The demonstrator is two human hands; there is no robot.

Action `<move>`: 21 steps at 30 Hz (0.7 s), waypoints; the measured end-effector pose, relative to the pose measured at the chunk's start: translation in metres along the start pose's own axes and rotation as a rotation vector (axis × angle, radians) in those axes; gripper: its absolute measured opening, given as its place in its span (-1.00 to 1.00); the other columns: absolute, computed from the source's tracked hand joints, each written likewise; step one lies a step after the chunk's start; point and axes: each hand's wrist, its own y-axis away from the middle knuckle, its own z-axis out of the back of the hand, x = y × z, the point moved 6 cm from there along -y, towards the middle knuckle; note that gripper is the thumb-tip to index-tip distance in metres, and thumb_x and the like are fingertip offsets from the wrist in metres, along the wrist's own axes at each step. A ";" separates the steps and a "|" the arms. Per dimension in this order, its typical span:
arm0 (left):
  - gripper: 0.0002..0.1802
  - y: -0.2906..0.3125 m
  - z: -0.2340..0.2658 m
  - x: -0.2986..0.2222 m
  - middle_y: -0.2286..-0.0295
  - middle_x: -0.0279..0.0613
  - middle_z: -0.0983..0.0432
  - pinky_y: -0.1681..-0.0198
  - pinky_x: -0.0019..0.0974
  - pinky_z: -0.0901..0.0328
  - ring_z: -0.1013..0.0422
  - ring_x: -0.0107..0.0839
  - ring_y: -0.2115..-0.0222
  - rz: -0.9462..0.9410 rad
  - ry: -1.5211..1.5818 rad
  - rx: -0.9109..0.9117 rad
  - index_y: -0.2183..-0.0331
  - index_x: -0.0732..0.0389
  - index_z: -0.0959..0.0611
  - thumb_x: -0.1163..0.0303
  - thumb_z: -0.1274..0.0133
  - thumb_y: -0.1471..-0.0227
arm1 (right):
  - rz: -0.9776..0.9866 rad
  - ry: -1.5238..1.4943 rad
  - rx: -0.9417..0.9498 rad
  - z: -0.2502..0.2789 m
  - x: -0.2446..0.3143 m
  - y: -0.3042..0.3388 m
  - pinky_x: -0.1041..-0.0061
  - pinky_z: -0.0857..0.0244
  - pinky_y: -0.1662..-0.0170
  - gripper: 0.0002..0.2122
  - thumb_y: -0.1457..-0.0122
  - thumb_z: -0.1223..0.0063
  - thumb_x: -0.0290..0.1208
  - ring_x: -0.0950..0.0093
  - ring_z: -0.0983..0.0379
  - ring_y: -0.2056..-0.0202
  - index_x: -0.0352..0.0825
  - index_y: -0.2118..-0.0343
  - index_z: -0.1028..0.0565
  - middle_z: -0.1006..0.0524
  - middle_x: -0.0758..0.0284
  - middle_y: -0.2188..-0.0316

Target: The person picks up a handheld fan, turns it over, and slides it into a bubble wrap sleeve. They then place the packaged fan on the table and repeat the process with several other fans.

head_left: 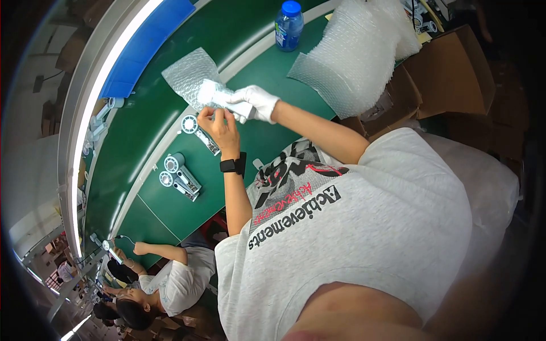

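Note:
A pale handheld fan (219, 96) is held over the green bench, its round head bright with glare. My right hand (259, 102), in a white glove, is wrapped round its handle. Bare and wearing a black watch, my left hand (222, 131) has its fingers bent and pressed to the near side of the handle; whether they also pinch some small part cannot be made out. Just beyond the fan's head lies a sheet of bubble wrap (190, 74). Close to my left wrist is another handheld fan (199, 133) with its handle's inside showing.
Two more fans (179, 176) lie on the bench (151, 193) at left. A blue-lidded jar (289, 25) stands at the back, beside a large pile of bubble wrap (364, 57). An open cardboard box (449, 74) is at right. A co-worker (182, 278) sits at lower left.

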 end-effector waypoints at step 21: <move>-0.93 0.005 -0.003 -0.029 0.37 -0.07 -0.21 0.23 -0.20 -0.08 -0.14 -0.18 0.32 -0.042 0.083 0.049 0.59 0.29 -0.48 0.54 -0.04 0.29 | -0.134 0.829 -0.155 -0.010 0.032 0.043 0.51 -0.32 0.41 -0.68 0.05 0.08 -0.56 0.46 -0.40 0.44 -0.35 0.16 -0.28 -0.40 0.24 0.35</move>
